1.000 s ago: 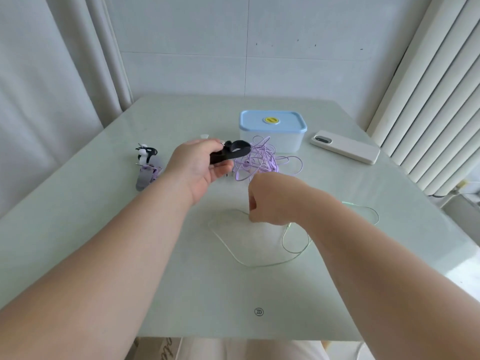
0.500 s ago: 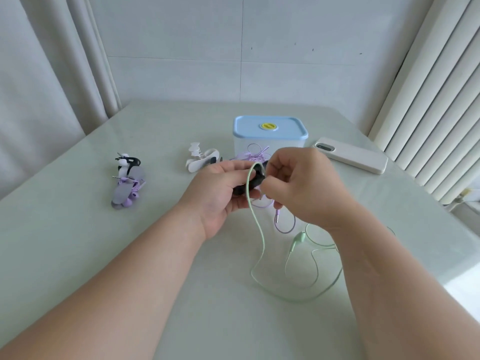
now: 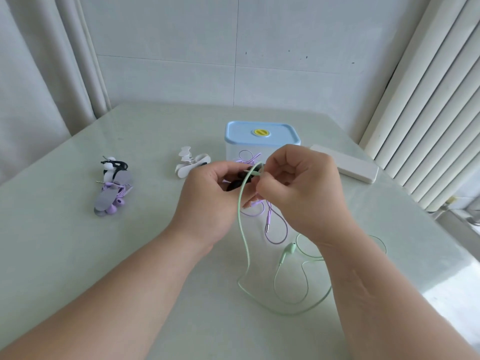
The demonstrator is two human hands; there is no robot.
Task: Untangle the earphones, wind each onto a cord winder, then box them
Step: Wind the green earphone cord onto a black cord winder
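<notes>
While the left hand (image 3: 205, 201) grips the black winder (image 3: 235, 184), the right hand (image 3: 298, 188) pinching the green cord (image 3: 242, 229) should keep it taut

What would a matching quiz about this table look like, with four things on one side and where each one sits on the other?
Things
1. mint green earphone cord
2. black cord winder
3. clear plastic box with a blue lid
4. purple earphones wound on a grey winder

Places
A. lying far left on the table, no hand on it
B. gripped in the left hand
C. pinched near its top by the right hand, trailing down to the table
D. behind both hands, lid on

Pairs: 1-C, 2-B, 3-D, 4-A
</notes>
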